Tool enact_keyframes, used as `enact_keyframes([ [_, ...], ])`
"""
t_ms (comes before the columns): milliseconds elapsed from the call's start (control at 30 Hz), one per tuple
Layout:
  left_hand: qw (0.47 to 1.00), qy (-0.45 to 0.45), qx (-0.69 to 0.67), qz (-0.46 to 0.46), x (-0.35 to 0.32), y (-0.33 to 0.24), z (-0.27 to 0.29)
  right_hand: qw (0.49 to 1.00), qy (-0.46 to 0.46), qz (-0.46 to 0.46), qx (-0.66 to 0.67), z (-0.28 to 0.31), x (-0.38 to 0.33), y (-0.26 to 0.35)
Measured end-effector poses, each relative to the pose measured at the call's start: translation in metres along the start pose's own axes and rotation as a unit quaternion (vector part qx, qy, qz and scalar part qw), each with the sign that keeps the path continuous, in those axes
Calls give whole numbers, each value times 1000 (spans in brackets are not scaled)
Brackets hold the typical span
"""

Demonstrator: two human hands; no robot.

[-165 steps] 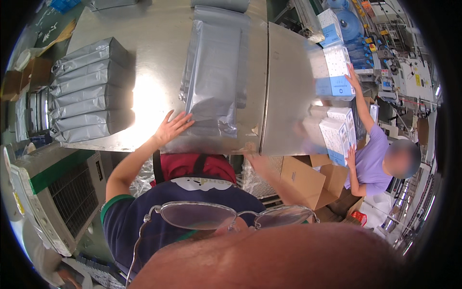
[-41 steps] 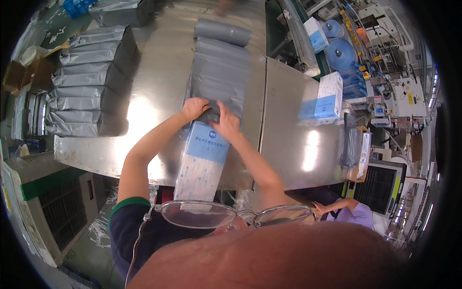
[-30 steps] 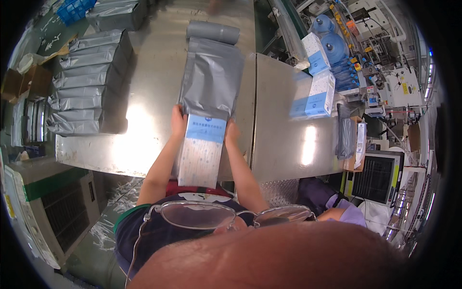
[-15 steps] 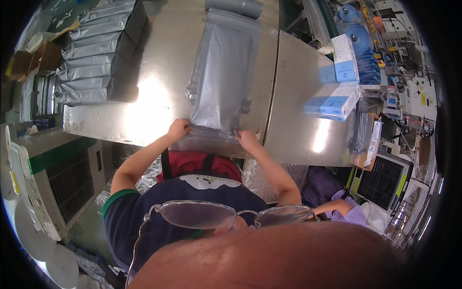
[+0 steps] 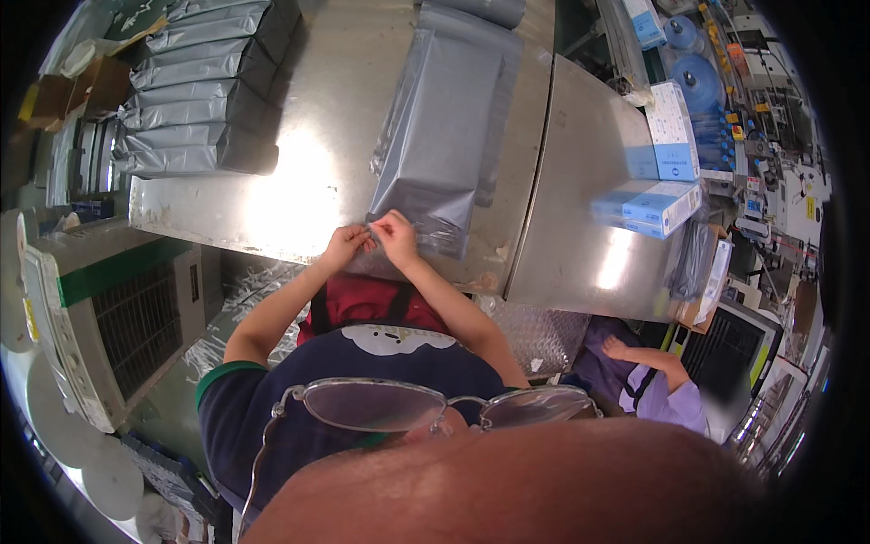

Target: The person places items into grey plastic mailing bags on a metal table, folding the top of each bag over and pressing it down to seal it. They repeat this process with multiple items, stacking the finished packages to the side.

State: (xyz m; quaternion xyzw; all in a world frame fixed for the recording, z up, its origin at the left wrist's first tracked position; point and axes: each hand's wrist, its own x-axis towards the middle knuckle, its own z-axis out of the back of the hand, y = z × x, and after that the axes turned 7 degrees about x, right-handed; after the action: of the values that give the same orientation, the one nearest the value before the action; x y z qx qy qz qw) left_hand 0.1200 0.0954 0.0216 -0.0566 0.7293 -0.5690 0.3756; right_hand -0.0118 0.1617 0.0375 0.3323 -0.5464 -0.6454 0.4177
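One filled grey bag (image 5: 444,136) lies on the metal table (image 5: 204,204), over flat bags (image 5: 500,150). The right hand (image 5: 396,240) pinches the filled bag's near left corner between closed fingertips; just beside, the left hand (image 5: 349,247) has curled fingers, their hold too small to tell.

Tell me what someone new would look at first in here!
Probably the big glasses, right up close at the bottom. Next might come the bright glare on the metal table, left of the long grey bag in the middle. The row of grey packs at upper left and the blue-and-white boxes on the right stand out too.
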Motion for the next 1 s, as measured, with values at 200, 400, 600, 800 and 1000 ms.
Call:
enact_keyframes([
  [200,920,-104,356,-127,-16,-4,9,805,330,-248,-425,176,-196,-43],
  [400,470,5,723,-507,25,-80,22,800,253,112,-532,181,-55,33],
  [600,714,0,527,-461,63,-75,33,874,180,234,-386,184,27,-16],
  [800,904,-130,275,-302,62,-93,17,970,-21,111,-215,177,40,7],
  [1000,959,-223,24,-176,115,-78,-9,950,-190,-20,-247,169,81,-18],
])
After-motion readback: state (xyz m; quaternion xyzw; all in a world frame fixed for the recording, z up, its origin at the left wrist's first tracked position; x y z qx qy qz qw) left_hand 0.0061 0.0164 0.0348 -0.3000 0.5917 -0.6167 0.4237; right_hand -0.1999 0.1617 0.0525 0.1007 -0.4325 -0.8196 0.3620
